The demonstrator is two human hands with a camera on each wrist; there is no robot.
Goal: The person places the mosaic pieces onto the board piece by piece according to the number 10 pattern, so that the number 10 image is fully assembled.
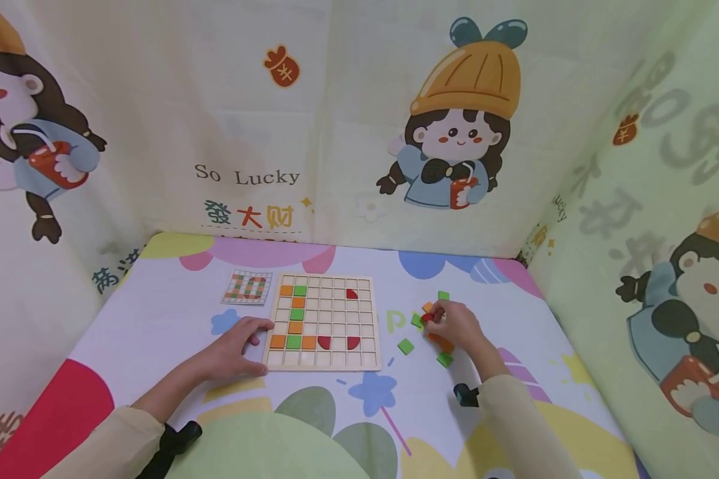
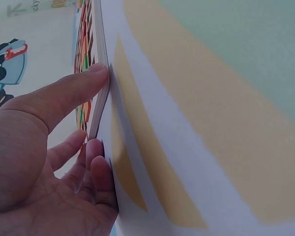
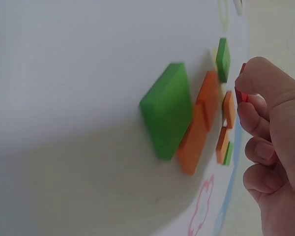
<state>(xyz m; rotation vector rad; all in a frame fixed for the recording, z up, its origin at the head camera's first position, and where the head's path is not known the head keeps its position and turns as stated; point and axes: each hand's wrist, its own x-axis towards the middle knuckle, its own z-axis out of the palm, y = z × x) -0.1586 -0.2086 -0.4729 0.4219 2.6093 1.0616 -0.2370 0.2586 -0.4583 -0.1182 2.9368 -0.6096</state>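
A wooden grid board point(image 1: 331, 318) lies on the table, with orange and green square tiles and several red quarter-round pieces in some cells. My left hand point(image 1: 236, 349) rests at the board's left side, thumb and fingertips touching its edge; the left wrist view shows the thumb point(image 2: 83, 86) against that edge. Over the loose tiles on the right, my right hand point(image 1: 460, 326) pinches a red piece point(image 3: 244, 98) between thumb and index finger. Beneath and around it lie green tiles point(image 3: 169, 113) and orange tiles point(image 3: 193, 142), partly hidden by the hand in the head view.
A printed pattern card point(image 1: 247, 287) lies just beyond the board's left side. One green tile point(image 1: 405, 346) sits apart, between the board and the other loose tiles. Patterned cloth walls point(image 1: 347, 133) enclose the table point(image 1: 311, 432) at the back and both sides.
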